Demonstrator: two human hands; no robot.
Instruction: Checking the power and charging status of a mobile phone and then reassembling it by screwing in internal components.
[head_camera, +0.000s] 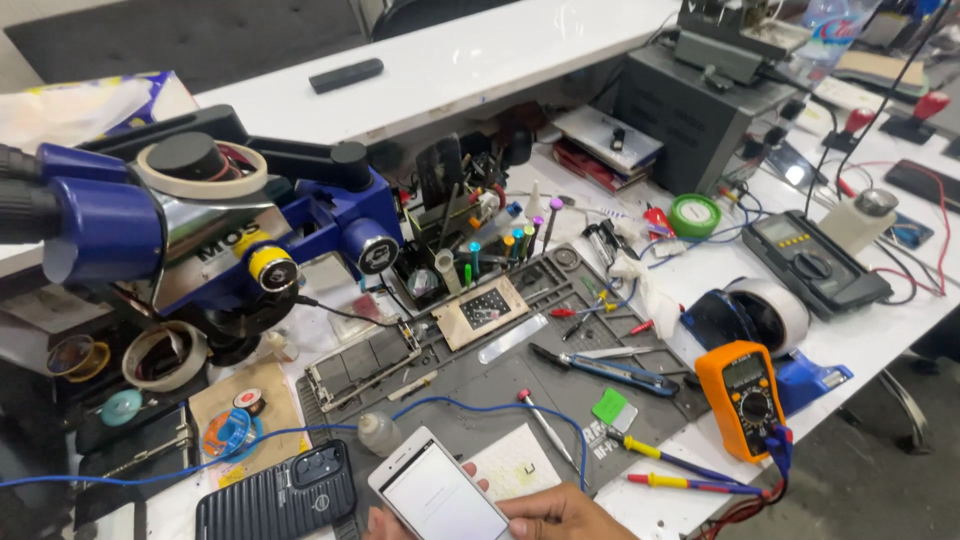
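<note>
Fingers (560, 512) of the right hand (570, 518) were curled around a white phone (438, 495) over the grey mat (520, 385); the screen was being checked, and a steady grip was judged needed next. The left hand (378, 522) was mostly hidden, its fingers not discernible.

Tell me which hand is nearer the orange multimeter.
Right. The right hand holds the white phone at its right edge, nearer the orange multimeter. The left hand is beyond the phone's far side.

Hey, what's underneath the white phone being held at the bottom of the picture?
Under the white phone lie the grey work mat and a white paper card. The hand grips its lower edge. Whatever lies directly beneath the phone is covered.
</note>
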